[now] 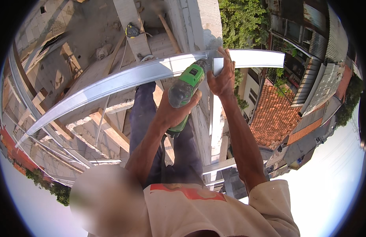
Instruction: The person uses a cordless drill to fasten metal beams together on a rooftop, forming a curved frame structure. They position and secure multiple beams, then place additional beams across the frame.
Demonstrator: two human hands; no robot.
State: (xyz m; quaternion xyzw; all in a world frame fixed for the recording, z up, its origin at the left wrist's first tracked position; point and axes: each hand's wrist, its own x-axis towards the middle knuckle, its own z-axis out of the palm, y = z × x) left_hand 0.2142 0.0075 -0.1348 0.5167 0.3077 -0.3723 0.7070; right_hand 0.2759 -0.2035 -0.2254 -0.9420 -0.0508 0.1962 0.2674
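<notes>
My left hand is wrapped round the grip of a green and black cordless drill. The drill's nose points up and to the right, against a long silver metal channel where a short upright metal piece meets it. My right hand grips this joint, thumb on the near left and fingers stretched up over the channel. The channel runs across the view from lower left to upper right. The drill's tip is too small to make out, and so is any screw.
A yellow and black tape measure lies on a board beyond the channel. A concrete wall top runs beside my legs. Lumber lies at the left. To the right, tiled roofs sit far below.
</notes>
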